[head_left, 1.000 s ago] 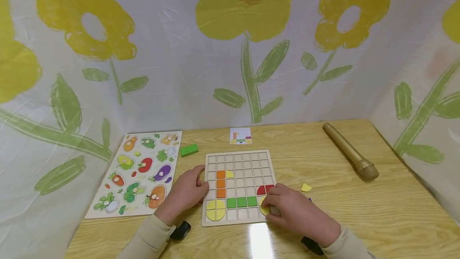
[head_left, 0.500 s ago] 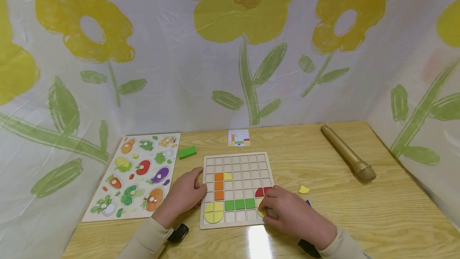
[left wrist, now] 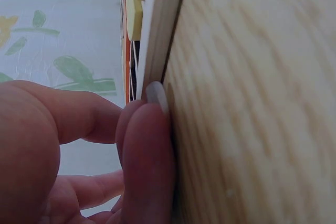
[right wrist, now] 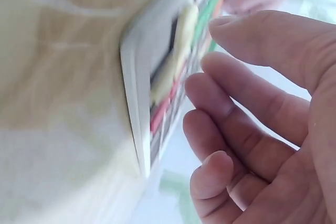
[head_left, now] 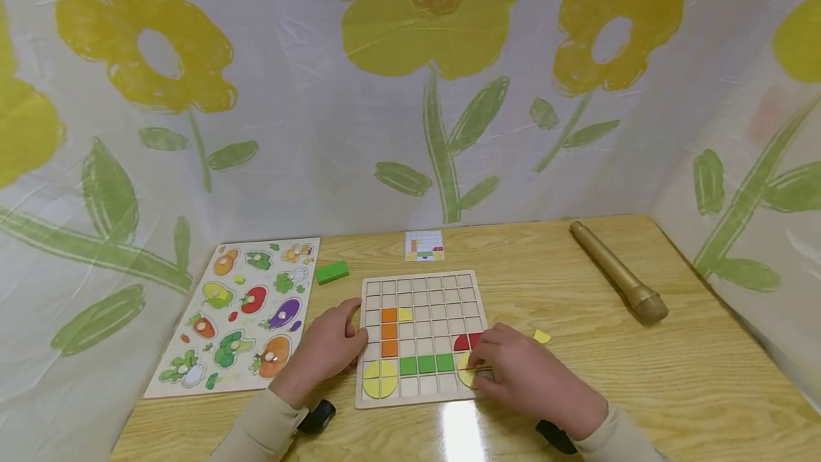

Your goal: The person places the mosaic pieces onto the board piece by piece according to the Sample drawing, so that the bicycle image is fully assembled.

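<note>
A wooden grid board (head_left: 430,301) lies in front of me with coloured tiles in its cells. My left hand (head_left: 327,344) rests at its left edge; in the left wrist view thumb and fingertips meet near the board's side (left wrist: 157,35). Over the lower right corner is my right hand (head_left: 529,380), fingertips close to yellow tiles (head_left: 465,378) below two red tiles (head_left: 461,342). The right wrist view shows its fingers (right wrist: 247,135) loosely bent, thumb apart, nothing between them. Other tiles are orange (head_left: 389,331), green (head_left: 426,364) and a yellow circle (head_left: 380,379).
A vegetable puzzle board (head_left: 246,284) lies at the left, beside a green block (head_left: 332,272). Behind the grid board is a small pattern card (head_left: 424,246). A loose yellow quarter tile (head_left: 541,336) and a gold microphone (head_left: 618,273) lie to the right.
My right hand has shifted slightly right relative to the board, uncovering more of the yellow tiles and covering a loose blue piece. The left hand stays at the board's edge.
</note>
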`<state>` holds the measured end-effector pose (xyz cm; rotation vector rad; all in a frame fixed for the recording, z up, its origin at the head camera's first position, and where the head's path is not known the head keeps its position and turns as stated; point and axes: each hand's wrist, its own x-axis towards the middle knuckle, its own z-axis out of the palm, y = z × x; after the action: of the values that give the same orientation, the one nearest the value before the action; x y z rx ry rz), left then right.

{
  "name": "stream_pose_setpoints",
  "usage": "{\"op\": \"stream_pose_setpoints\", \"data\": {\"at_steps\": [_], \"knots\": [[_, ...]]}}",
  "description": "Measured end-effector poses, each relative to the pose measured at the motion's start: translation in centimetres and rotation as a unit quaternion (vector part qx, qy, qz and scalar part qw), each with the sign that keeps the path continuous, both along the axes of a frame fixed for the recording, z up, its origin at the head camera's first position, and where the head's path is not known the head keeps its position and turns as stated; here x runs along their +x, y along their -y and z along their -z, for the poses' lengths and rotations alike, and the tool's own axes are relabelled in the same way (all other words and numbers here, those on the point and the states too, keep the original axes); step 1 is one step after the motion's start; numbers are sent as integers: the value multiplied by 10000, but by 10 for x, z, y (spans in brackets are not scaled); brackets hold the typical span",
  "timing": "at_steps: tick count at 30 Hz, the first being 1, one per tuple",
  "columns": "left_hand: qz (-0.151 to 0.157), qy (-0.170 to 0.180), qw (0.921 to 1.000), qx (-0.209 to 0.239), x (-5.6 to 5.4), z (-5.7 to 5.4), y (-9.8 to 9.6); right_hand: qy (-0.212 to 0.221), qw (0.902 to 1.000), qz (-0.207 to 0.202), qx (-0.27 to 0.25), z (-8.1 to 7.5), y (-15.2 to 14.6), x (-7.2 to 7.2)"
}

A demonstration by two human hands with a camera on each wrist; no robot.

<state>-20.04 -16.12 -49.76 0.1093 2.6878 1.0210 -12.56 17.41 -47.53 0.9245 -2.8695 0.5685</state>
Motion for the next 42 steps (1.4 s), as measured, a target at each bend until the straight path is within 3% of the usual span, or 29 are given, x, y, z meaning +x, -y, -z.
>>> {"op": "stream_pose_setpoints", "data": {"at_steps": [9,15,23,42], "knots": [[33,-5,10000,46,-2,5,2,-136,9945,981,341,-6,-55,-7],[-22,8,10000,45,-2,5,4,78,9881,1463,460,-2,-81,-11],[17,-62,9999,139,0,2,4,665,9818,1707,502,4,-85,-18],[47,-66,9999,145,2,1,1,865,9812,1685,384,4,-84,-23]]}}
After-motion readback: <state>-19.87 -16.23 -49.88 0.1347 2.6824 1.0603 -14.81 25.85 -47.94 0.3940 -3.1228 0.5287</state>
